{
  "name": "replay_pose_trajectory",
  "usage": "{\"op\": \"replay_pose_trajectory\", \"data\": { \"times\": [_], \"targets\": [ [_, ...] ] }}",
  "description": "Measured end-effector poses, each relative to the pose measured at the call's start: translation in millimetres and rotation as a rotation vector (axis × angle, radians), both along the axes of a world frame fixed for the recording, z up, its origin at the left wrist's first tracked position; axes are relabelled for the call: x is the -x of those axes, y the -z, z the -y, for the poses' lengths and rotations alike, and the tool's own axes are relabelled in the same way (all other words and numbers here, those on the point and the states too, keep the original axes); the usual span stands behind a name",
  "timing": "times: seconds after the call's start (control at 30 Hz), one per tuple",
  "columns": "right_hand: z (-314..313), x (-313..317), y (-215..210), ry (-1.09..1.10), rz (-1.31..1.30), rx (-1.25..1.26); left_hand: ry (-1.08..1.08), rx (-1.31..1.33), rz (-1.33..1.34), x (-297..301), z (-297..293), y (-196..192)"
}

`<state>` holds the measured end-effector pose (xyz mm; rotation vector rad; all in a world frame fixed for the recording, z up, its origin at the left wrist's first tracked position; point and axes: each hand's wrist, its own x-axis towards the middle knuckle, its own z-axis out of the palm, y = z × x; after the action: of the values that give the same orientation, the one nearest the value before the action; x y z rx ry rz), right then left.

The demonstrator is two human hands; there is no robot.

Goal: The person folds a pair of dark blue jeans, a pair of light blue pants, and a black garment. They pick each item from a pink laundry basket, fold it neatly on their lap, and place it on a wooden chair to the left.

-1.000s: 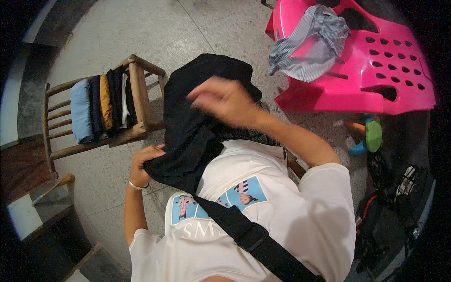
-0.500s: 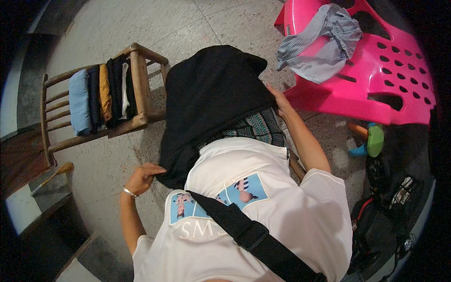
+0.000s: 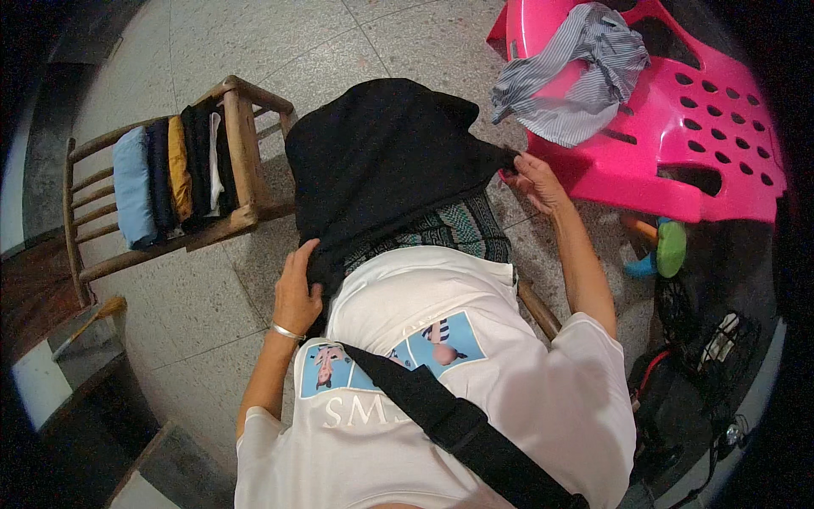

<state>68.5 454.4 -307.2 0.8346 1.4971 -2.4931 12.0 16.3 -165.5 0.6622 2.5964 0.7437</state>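
A black garment (image 3: 386, 165) lies spread over my lap, covering a patterned green skirt (image 3: 449, 229). My left hand (image 3: 297, 293), with a silver bangle at the wrist, grips the garment's near left corner. My right hand (image 3: 536, 180) pinches its far right corner, close to the edge of the pink plastic chair (image 3: 678, 127). The cloth is pulled flat between the two hands.
A wooden chair (image 3: 242, 161) at the left holds a row of folded clothes (image 3: 165, 182) in blue, dark, mustard and white. A striped grey shirt (image 3: 568, 76) lies on the pink chair. A green and orange toy (image 3: 666, 246) and a dark fan (image 3: 704, 339) are at the right.
My right hand has swept from the top of the black garment out to its right corner. The garment, bunched a second ago, is now spread flat. My left hand has shifted slightly on the near corner.
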Motion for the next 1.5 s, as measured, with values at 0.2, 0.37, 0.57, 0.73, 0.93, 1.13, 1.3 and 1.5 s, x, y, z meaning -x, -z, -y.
{"op": "replay_pose_trajectory", "data": {
  "times": [0.2,0.37,0.57,0.73,0.93,1.13,1.3,1.5],
  "targets": [
    [-16,22,-79,0.108,-0.165,-0.557,-0.079,-0.146,-0.104,22,24,-19],
    [-6,17,-192,0.161,-0.479,-0.663,-0.157,-0.449,-0.003,32,72,-84],
    [0,40,-249,0.142,-0.571,-0.504,-0.292,-0.839,0.449,38,94,-132],
    [-2,129,-189,-0.135,-0.217,-0.557,-0.481,-0.506,0.534,84,60,-102],
    [27,170,-78,-0.205,-0.319,-0.577,-0.401,-0.401,0.534,109,69,-51],
    [27,155,-70,-0.176,-0.216,-0.766,-0.404,-0.352,0.517,104,72,-52],
    [32,113,-100,0.024,-0.467,-1.016,-0.441,-0.402,0.500,94,69,-56],
    [23,42,-89,-0.230,-0.757,-1.342,-0.447,-0.328,0.477,90,84,-43]
  ]
}}
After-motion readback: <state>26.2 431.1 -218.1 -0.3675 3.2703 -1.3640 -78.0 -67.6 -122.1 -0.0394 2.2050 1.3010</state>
